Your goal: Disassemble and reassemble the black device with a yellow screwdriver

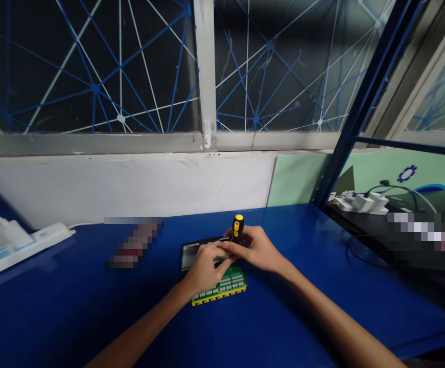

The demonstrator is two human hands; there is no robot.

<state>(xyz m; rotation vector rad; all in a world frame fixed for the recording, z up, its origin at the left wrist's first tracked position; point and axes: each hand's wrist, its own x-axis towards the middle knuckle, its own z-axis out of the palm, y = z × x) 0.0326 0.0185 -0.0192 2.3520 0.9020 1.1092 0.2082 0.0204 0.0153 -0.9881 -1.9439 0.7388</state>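
My right hand [260,249] is closed around a black and yellow screwdriver [238,225], which stands nearly upright with its handle end on top. Beside it, my left hand [206,266] has its fingers pressed together close to the lower part of the screwdriver; what they grip is hidden. Under both hands lies a green circuit board [233,280] with a yellow notched front edge and rows of pale components. Just behind the board is a black-rimmed case [189,256] with a grey inside, partly covered by my left hand. The screwdriver's tip does not show.
All this lies on a blue table [138,312]. A white power strip [49,236] with a plug is at the left edge. To the right, white plugs [371,203] and cables lie on a dark surface beyond a blue post [354,112]. A blurred-out object lies at the back left.
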